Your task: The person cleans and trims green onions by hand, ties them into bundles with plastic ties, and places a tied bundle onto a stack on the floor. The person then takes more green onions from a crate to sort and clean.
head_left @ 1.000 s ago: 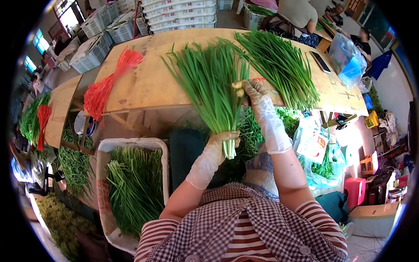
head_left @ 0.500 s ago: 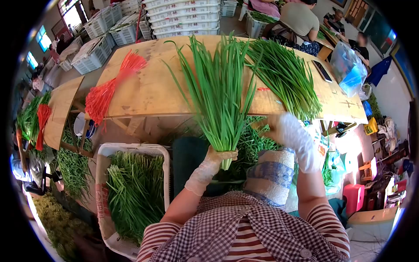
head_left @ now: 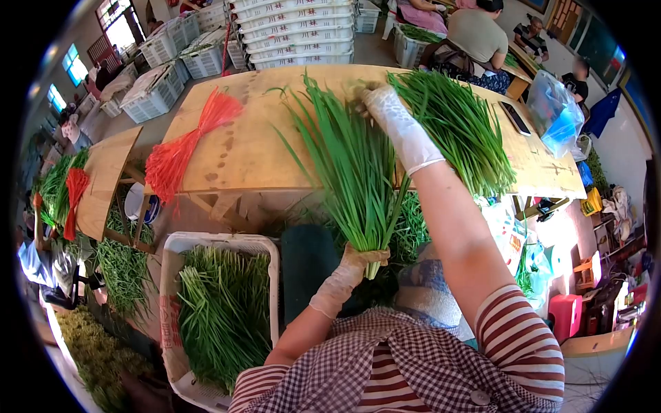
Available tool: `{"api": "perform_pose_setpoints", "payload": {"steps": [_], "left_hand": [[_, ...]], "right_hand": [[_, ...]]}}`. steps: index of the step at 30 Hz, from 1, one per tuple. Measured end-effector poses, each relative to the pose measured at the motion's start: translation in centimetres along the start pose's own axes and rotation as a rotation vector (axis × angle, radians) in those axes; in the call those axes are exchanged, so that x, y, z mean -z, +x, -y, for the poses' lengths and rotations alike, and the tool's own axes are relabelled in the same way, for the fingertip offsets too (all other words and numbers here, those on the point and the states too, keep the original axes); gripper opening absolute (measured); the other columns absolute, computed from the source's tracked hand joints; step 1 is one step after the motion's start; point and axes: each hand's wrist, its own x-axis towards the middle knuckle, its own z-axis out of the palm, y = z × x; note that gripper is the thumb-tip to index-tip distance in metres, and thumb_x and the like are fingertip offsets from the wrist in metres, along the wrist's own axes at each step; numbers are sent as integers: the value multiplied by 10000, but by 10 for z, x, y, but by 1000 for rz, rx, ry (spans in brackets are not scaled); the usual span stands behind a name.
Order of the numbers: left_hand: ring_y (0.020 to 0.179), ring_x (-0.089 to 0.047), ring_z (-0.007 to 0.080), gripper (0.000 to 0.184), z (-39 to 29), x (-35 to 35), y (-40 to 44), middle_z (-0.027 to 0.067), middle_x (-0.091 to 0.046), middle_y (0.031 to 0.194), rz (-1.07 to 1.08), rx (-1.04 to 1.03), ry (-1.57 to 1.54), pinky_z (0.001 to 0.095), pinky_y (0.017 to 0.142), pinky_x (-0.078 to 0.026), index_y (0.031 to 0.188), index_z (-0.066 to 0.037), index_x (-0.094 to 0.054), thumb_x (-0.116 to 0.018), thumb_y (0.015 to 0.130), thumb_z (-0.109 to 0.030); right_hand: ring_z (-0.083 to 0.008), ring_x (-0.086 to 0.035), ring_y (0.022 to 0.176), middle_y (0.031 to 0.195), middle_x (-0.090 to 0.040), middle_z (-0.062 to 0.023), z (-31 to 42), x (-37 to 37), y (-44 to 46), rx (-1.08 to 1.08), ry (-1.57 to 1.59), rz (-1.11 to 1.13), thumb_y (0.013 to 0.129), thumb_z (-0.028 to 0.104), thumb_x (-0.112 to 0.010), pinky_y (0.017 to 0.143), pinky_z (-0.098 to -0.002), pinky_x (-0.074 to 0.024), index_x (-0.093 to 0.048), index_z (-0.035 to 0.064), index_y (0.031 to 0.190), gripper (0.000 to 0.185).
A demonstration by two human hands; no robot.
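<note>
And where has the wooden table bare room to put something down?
Widest bare patch of table: between the red strip bundle and the chive-like bunch in the left hand. A smaller one: nearer than the phone, right of the chive-like pile. Crowded: around the right hand, between bunch and pile.

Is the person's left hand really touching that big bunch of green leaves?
Touching. The head view shows the left hand wrapped around the bottom of the bunch, pale stem ends poking out below it.
</note>
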Motion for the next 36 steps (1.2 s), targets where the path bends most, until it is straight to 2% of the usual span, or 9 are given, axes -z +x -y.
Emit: {"api": "perform_pose_setpoints", "payload": {"steps": [6, 11, 18, 21, 24, 25, 28, 32, 36], "left_hand": [[718, -656, 255, 479, 8, 4, 5, 150, -646, 883, 16, 38, -37, 363, 600, -569, 1094, -11, -544, -722, 668, 117], [658, -618, 234, 427, 7, -1, -1, 132, -637, 854, -36, -14, -115, 356, 566, -531, 1083, 6, -552, -704, 691, 78], [599, -533, 186, 426, -10, -9, -21, 94, -592, 810, 181, -50, -317, 314, 570, -444, 1120, 8, -562, -704, 727, -74], [669, -516, 174, 547, -17, -8, -22, 68, -578, 850, 294, 15, -510, 325, 627, -416, 1216, 3, -529, -724, 721, -123], [775, -550, 200, 584, -23, -3, -20, 63, -581, 891, 342, 51, -533, 360, 746, -442, 1244, -5, -508, -729, 721, -140], [799, -559, 213, 586, -24, -1, -20, 62, -581, 887, 327, 54, -503, 374, 782, -451, 1245, -6, -507, -730, 721, -141], [930, -589, 260, 558, -25, -11, -25, 81, -611, 948, 264, 45, -461, 415, 900, -455, 1231, 1, -516, -717, 729, -136], [1147, -554, 304, 484, -27, -27, -24, 141, -628, 1138, 91, 52, -307, 431, 1020, -414, 1196, 20, -537, -674, 753, -117], [1163, -545, 244, 420, -35, -48, -22, 150, -609, 1206, -56, -47, 140, 355, 1017, -418, 1129, 8, -614, -686, 777, -209]], "right_hand": [[-289, -637, 1001, 1029, -684, -142, 43, 5, -34, 145, -869, 177, 768, 414, -715, 880, -375, -493, -697, 93, 1042, 423], [-287, -654, 949, 1022, -687, -93, 13, -4, -21, 72, -612, 120, 805, 309, -697, 871, -388, -504, -702, 151, 1010, 258], [-204, -619, 751, 848, -635, -82, 52, 86, -26, 524, -540, -293, 875, 200, -606, 649, -333, -487, -650, 55, 972, 179], [-169, -600, 675, 777, -610, -81, 55, 145, -96, 629, -438, -172, 902, 172, -570, 553, -306, -475, -631, 11, 953, 180], [-265, -660, 626, 775, -672, -194, -7, 156, -194, 228, 242, 581, 876, 122, -599, 533, -357, -544, -679, -31, 872, 172], [-314, -692, 781, 931, -682, -241, -24, 149, -210, -84, 83, 773, 864, 103, -618, 669, -383, -585, -671, -59, 943, 188], [-214, -649, 946, 1094, -668, -146, -132, 127, -262, -177, -1080, 496, 878, 187, -655, 832, -350, -516, -595, -4, 1191, 372], [-185, -481, 1216, 1306, -535, -147, -125, 91, -283, -219, 265, 448, 872, 242, -687, 1015, -314, -402, -358, -27, 1400, 677], [-211, -599, 1023, 1100, -636, -122, -107, 63, -283, -77, -226, 520, 844, 223, -720, 931, -333, -480, -499, -5, 1280, 539]]}}
